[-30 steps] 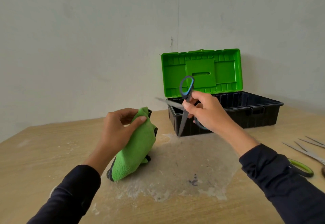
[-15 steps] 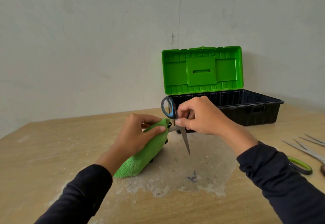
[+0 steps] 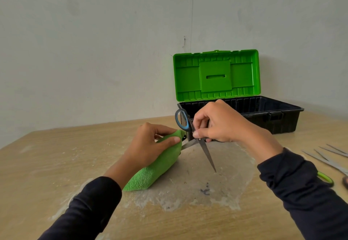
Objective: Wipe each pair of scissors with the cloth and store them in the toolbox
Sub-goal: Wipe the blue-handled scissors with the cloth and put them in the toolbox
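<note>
**Open blades, soft cloth: take the scissors by the handles**

The blue-and-grey-handled steel scissors (image 3: 195, 141) hang above the table just in front of the open black plastic toolbox with a green lid (image 3: 263, 115), at its left front corner. The right hand (image 3: 222, 124) pinches them at the handles near the pivot, fingers curled. The blades are spread: one points down toward the tabletop, the other runs left into the fuzzy green microfibre cloth (image 3: 160, 166). The left hand (image 3: 150, 145) grips that cloth, thumb pressed on top, left of the toolbox.

The scissors look light and rigid, with smooth metal that is likely slippery and sharp at edge and tip. The plastic handles are the safe hold. The cloth is soft and limp, so it should fold round a blade under finger pressure.

More scissors (image 3: 327, 164) lie on the table to the right of the toolbox.
</note>
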A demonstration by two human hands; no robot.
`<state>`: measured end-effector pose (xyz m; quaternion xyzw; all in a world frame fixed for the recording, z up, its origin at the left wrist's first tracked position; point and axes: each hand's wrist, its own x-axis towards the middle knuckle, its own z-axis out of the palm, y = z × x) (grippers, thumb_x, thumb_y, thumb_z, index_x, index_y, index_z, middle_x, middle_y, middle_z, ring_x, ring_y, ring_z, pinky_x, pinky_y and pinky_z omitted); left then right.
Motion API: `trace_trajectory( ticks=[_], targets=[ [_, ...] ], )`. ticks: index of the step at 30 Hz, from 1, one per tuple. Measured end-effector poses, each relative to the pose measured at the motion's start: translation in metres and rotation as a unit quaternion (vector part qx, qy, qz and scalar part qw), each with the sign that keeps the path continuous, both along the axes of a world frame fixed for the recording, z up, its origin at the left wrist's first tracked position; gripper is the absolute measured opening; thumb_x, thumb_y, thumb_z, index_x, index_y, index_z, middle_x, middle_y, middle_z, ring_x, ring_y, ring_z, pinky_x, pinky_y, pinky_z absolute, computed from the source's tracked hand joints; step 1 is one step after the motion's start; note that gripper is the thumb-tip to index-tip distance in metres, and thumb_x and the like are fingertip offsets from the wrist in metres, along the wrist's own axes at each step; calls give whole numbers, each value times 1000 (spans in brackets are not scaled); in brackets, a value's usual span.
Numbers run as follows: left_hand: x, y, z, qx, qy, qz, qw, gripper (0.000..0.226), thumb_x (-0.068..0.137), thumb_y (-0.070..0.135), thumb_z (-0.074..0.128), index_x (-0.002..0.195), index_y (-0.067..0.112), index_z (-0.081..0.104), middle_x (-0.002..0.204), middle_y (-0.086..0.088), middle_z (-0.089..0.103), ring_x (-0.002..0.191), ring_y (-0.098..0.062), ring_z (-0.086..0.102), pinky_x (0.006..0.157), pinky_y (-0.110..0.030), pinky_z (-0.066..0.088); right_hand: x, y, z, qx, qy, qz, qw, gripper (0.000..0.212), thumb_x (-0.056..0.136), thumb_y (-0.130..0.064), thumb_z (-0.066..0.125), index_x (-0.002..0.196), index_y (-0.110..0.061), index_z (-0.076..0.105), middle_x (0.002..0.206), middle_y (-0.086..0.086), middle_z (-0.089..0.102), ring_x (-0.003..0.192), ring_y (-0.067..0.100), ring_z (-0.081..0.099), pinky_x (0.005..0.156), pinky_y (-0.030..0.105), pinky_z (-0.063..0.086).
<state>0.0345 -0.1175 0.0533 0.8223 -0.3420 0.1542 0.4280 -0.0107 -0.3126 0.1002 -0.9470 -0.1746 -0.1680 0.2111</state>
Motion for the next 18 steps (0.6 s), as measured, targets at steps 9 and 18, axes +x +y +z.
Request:
trace_trajectory(
  ticks=[9, 18],
  targets=[
    [-6, -4, -2, 18, 41, -45, 998, 17, 84, 20, 63, 98, 23, 73, 93, 13, 73, 85, 1, 66, 77, -18, 51, 3, 14, -8, 4, -72, 0, 997, 12, 75, -23, 74, 69, -26, 65, 60, -16, 61, 62, 1, 63, 67, 31, 57],
    [-7, -3, 0, -42, 71, -60, 995, 16, 76, 15, 72, 92, 17, 74, 87, 6, 74, 79, -2, 67, 72, -12, 49, 0, 19, -6, 39, -80, 15, 996, 15, 73, -20, 76, 65, -24, 64, 64, -7, 66, 63, 6, 64, 66, 32, 57]
  ],
)
